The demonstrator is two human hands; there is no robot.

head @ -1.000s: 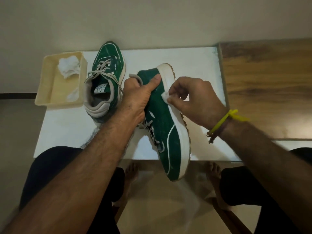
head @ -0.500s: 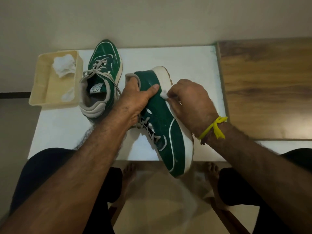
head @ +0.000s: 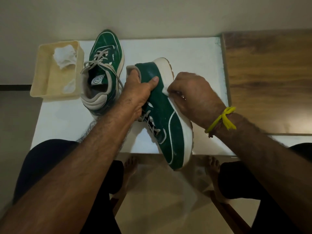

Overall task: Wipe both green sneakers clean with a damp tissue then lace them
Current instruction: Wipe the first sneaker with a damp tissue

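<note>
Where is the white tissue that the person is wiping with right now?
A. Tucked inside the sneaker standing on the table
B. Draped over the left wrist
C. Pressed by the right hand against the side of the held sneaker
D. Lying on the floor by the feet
C: the right hand pinches the tissue against the side of the held sneaker, where green upper meets white sole, while the left hand grips its heel end.
</note>
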